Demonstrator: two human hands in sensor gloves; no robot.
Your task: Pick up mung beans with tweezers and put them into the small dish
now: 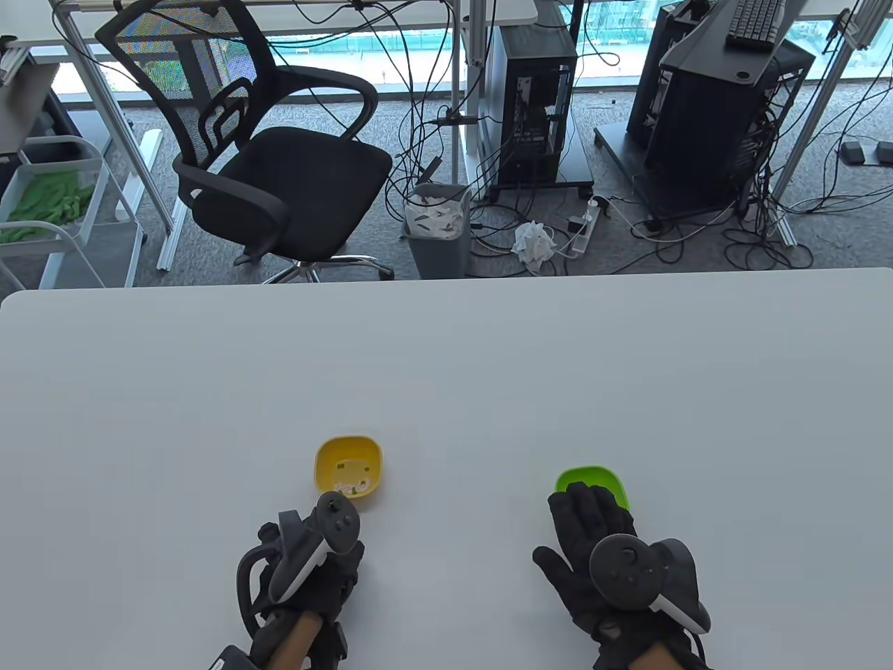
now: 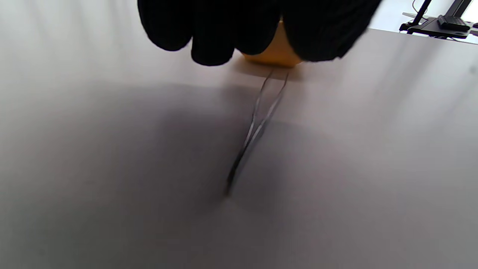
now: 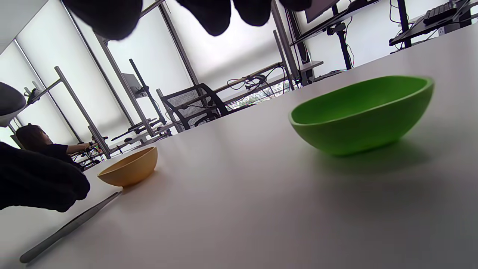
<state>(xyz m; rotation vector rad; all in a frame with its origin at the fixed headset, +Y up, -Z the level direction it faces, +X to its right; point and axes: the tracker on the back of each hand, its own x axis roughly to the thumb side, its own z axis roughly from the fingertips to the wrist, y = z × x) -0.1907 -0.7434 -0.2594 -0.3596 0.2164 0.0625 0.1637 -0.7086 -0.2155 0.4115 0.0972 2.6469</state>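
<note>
A yellow dish (image 1: pixel 349 467) with several mung beans and pale bits in it sits on the white table (image 1: pixel 446 363). A green dish (image 1: pixel 593 485) sits to its right. Metal tweezers (image 2: pixel 257 125) lie flat on the table just in front of the yellow dish (image 2: pixel 272 54); they also show in the right wrist view (image 3: pixel 71 228). My left hand (image 1: pixel 307 565) hovers over the tweezers, fingers hanging above them, touching nothing I can see. My right hand (image 1: pixel 600 551) is spread flat and empty, its fingertips over the near rim of the green dish (image 3: pixel 360 114).
The table's far edge (image 1: pixel 446 279) lies beyond the dishes. An office chair (image 1: pixel 279 160), a bin (image 1: pixel 436 227) and computer towers stand on the floor past it. The yellow dish shows in the right wrist view (image 3: pixel 129 170).
</note>
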